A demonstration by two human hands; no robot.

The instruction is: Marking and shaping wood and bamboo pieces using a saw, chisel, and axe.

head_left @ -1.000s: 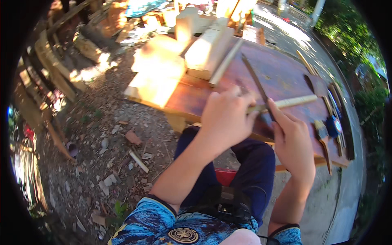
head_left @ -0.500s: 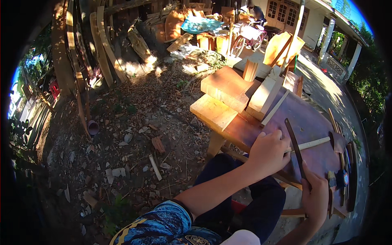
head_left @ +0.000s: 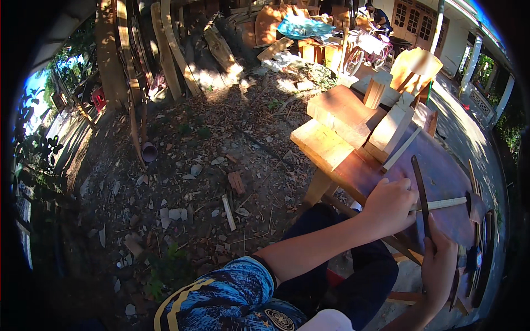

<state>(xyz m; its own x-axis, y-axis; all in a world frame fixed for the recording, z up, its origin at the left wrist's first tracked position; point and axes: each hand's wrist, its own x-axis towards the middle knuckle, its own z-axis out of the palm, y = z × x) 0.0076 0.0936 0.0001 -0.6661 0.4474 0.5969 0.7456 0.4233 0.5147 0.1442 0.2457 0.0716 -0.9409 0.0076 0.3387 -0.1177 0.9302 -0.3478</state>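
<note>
The step in hand appears to be working the pale stick [head_left: 450, 203] with the dark, narrow tool [head_left: 418, 179]: the left hand [head_left: 391, 206] is curled around the stick's left end near the front edge of the surface [head_left: 447, 165], its free end pointing toward the right edge, while the right hand [head_left: 440, 255] wraps the tool's near end, the tool crossing the stick; the next move probably calls for a steady left hold; since half a second ago the view has swung, putting the surface farther right, both grips unchanged
</note>
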